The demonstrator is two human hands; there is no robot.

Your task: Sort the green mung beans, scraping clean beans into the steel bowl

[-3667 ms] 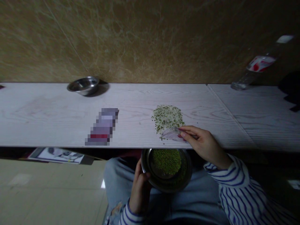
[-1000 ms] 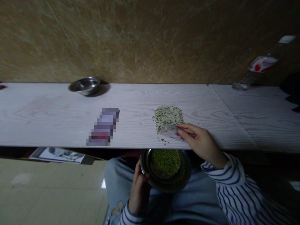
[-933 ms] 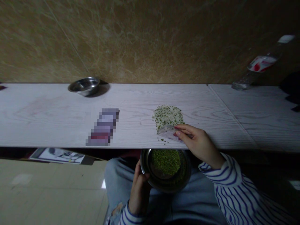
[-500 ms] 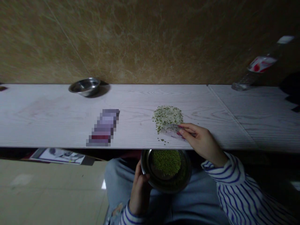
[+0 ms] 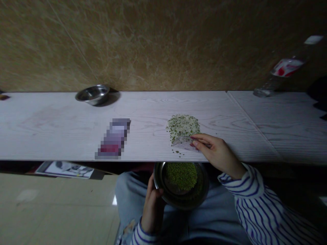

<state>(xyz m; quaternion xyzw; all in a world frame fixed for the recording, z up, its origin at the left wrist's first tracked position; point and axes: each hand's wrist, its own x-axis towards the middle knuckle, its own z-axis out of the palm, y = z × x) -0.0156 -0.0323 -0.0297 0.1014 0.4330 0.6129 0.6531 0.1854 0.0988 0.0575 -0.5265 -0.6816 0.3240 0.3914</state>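
My left hand (image 5: 153, 206) is closed on the left rim of a metal bowl (image 5: 186, 203) below the table's front edge, above my lap. Green mung beans (image 5: 182, 175) lie in it. Over the table, my right hand (image 5: 217, 151) pinches a thin, clear, curved plastic piece (image 5: 182, 142), its exact kind unclear. The piece's lower edge sits at the near side of a flat pile of white grains mixed with green beans (image 5: 182, 124). A few loose beans (image 5: 178, 153) are scattered between the pile and the table edge.
A second metal bowl (image 5: 93, 95) stands at the back left by the wall. A blurred-out flat rectangle (image 5: 113, 139) lies left of the pile. At the back right stands a clear plastic bottle (image 5: 287, 68), with a dark object (image 5: 318, 97) beside it.
My right hand has moved slightly left with the plastic piece along the near side of the pile. The left hand and its bowl stay in place.
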